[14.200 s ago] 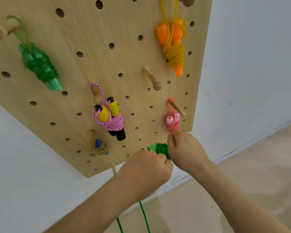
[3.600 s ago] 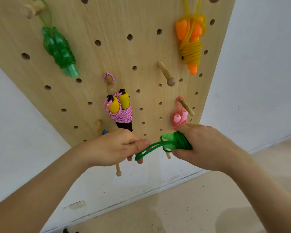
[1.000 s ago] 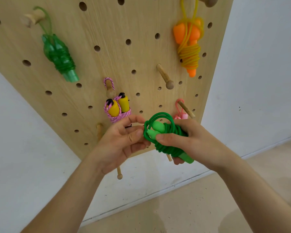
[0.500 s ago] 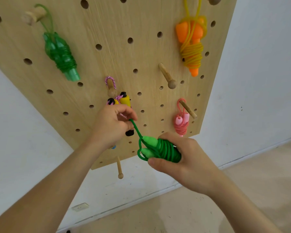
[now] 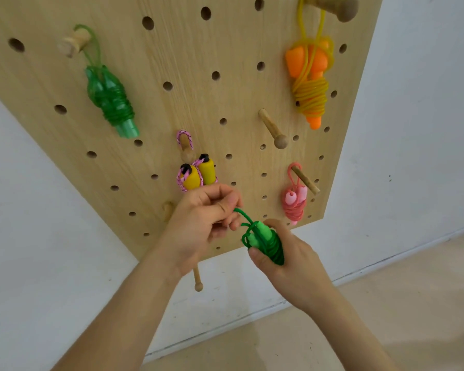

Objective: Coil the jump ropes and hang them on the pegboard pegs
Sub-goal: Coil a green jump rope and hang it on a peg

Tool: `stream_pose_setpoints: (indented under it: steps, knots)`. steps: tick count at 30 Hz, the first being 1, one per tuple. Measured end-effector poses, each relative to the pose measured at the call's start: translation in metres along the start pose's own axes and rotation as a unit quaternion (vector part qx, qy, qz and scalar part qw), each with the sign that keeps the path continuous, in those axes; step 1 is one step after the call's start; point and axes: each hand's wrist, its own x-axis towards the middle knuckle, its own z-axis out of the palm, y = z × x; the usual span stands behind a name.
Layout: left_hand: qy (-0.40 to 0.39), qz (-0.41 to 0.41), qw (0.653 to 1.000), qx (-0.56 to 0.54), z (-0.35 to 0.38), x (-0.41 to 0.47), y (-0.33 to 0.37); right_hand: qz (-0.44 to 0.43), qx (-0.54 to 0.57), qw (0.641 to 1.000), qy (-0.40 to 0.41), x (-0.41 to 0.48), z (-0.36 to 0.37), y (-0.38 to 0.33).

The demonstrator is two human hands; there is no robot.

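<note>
Four ropes [image 5: 110, 103] hang on the pegboard [image 5: 225, 49]; by its lower edge the right hand [image 5: 292, 261] curls round the coiled green rope [image 5: 268, 242], the left hand [image 5: 204, 223] pinches its loop [image 5: 243, 214] taut. Next, that loop wants slipping over the bare peg [image 5: 272, 128]

Bare left hand [image 5: 198, 226], right hand [image 5: 292, 263], bare forearms [image 5: 134, 311]

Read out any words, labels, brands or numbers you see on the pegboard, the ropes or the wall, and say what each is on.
No text can be read anywhere.
The pegboard shows only bare wood grain and holes.
The green jump rope held by the right hand bears no print.
The wall has only dark specks.
</note>
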Motion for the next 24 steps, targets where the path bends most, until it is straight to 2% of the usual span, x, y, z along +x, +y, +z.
stream_pose_setpoints:
  steps: [1, 3, 4, 5, 7, 8, 10, 14, 16, 19, 21, 24]
  knots:
    - [-0.021, 0.001, 0.999, -0.03, 0.002, -0.003, 0.0, 0.019, 0.018, 0.995, -0.1, 0.001, -0.006, 0.001]
    - [-0.077, -0.015, 0.995, -0.069, -0.001, -0.005, 0.003, 0.02, 0.07, 0.958, -0.279, 0.001, -0.021, -0.005]
    - [-0.106, -0.02, 0.991, -0.081, -0.002, -0.005, 0.006, -0.005, 0.122, 0.945, -0.302, 0.001, -0.027, -0.01]
    - [-0.127, -0.018, 0.988, -0.088, -0.005, -0.004, 0.007, -0.036, 0.203, 0.937, -0.283, 0.003, -0.028, -0.017]
    - [-0.145, 0.001, 0.985, -0.094, -0.009, -0.003, 0.012, -0.062, 0.364, 0.911, -0.185, 0.007, -0.019, -0.034]
    - [-0.139, 0.016, 0.987, -0.083, -0.01, -0.003, 0.014, -0.061, 0.409, 0.901, -0.128, 0.009, -0.01, -0.041]
    - [-0.102, 0.048, 0.993, -0.033, -0.015, -0.002, 0.017, -0.038, 0.42, 0.907, -0.018, 0.01, 0.008, -0.054]
    - [-0.023, 0.08, 0.996, 0.029, -0.031, 0.005, 0.015, -0.019, 0.374, 0.907, 0.192, 0.017, 0.03, -0.078]
    - [-0.035, 0.08, 0.994, 0.061, -0.035, 0.008, 0.01, -0.035, 0.285, 0.906, 0.309, 0.021, 0.037, -0.085]
    - [-0.109, 0.084, 0.986, 0.094, -0.041, 0.006, 0.003, -0.103, 0.032, 0.892, 0.438, 0.026, 0.039, -0.077]
    - [-0.151, 0.088, 0.979, 0.102, -0.046, 0.004, -0.002, -0.137, -0.059, 0.87, 0.469, 0.026, 0.039, -0.067]
    - [-0.213, 0.141, 0.954, 0.158, -0.048, 0.0, -0.01, -0.176, -0.112, 0.846, 0.491, 0.027, 0.038, -0.053]
